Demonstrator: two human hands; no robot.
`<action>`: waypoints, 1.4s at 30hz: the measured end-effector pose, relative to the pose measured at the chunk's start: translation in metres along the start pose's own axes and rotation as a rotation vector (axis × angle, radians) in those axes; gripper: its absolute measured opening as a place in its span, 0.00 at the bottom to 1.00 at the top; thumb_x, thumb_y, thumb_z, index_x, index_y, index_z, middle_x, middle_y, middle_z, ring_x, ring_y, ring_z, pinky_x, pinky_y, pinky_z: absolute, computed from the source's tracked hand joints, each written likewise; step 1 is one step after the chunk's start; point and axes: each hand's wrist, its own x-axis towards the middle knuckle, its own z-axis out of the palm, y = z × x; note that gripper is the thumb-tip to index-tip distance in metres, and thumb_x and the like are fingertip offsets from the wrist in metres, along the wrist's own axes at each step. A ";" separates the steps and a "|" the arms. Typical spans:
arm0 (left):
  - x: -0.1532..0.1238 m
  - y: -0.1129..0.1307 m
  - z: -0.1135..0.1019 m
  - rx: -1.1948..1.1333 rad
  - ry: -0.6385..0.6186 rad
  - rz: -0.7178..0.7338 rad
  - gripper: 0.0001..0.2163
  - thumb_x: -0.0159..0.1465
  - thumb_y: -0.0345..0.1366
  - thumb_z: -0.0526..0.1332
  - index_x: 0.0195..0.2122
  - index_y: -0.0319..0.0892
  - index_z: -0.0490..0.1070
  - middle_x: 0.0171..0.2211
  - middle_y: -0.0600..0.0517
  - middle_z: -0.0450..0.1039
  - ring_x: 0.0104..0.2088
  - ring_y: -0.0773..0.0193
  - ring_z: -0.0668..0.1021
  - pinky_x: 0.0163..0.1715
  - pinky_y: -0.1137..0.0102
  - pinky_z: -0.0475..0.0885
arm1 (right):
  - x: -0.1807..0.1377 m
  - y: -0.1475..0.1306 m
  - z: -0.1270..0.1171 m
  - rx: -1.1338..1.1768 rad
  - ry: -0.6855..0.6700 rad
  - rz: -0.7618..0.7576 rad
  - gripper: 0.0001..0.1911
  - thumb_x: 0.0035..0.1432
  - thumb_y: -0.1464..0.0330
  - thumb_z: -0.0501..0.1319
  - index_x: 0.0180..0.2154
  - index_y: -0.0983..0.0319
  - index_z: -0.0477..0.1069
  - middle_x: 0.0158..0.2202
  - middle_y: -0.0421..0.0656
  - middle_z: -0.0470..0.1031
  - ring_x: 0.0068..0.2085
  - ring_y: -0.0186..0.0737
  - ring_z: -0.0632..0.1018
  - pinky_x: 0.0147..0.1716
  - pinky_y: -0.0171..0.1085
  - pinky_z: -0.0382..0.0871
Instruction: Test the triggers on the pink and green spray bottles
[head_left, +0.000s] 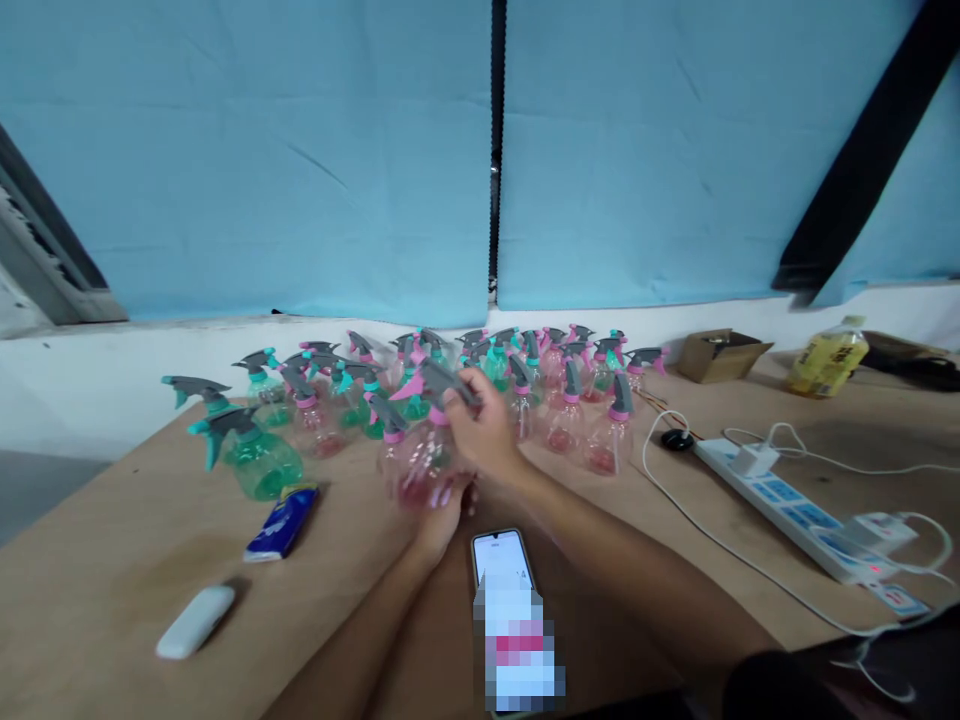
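Note:
A clear pink spray bottle (429, 462) with a grey and pink trigger head is held up in front of me, slightly blurred. My right hand (484, 425) grips its spray head, fingers wrapped around the grey top. Under the bottle, my left hand (444, 515) supports its base with curled fingers, partly hidden by the bottle and the right arm. Behind stand several more pink and green spray bottles, among them a pink one (609, 440) at the right of the group. At the front left sits a green spray bottle (264, 465).
A lit phone (504, 560) lies below my hands. To the left are a blue packet (282, 522) and a white case (196, 620). On the right, a power strip (787, 512) with plugs and cables, a cardboard box (721, 358) and a yellow-labelled drink bottle (829, 358) occupy the table.

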 end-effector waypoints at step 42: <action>-0.008 0.026 0.006 -0.168 -0.002 -0.026 0.16 0.55 0.45 0.67 0.23 0.43 0.61 0.18 0.62 0.58 0.17 0.74 0.63 0.17 0.76 0.58 | -0.019 0.070 -0.059 0.205 -0.375 0.373 0.10 0.44 0.71 0.57 0.28 0.59 0.76 0.22 0.37 0.73 0.23 0.34 0.70 0.24 0.33 0.61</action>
